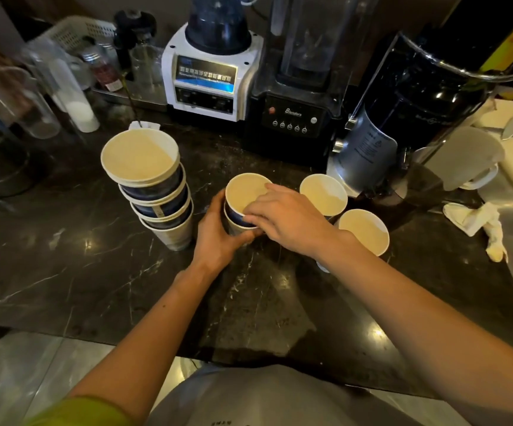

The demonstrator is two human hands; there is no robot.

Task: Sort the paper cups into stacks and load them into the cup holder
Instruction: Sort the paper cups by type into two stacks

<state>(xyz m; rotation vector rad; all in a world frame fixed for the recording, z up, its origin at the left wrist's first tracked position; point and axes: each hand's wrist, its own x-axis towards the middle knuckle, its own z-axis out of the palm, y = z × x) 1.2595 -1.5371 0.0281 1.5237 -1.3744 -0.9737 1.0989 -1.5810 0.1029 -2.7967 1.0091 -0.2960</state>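
While both forearms reach in from the near edge of the dark marble counter (80, 272), the step in hand looks like nesting one paper cup into another at centre. Left hand (218, 238) wraps the lower cup (233, 229) from its left side, fingers closed round the wall. Right hand (282, 216) grips the upper cup (244, 195) at the rim from above, fingers curled over the near-right edge. Upper cup sits partly inside the lower, not fully seated.

Advice: keep the lower cup planted on the counter, press the upper one straight down, not tilted, and spare the rim from crushing.

Just right of the hands, two single cups stand loose: one nearer (364, 230), one farther (323, 193). Left of centre, a leaning stack of cups (156, 195) rises, its top tipped left; it may topple if knocked. Farther back stand a white blender base (206, 84) and a black blender (295, 115). No cup holder that I can identify.
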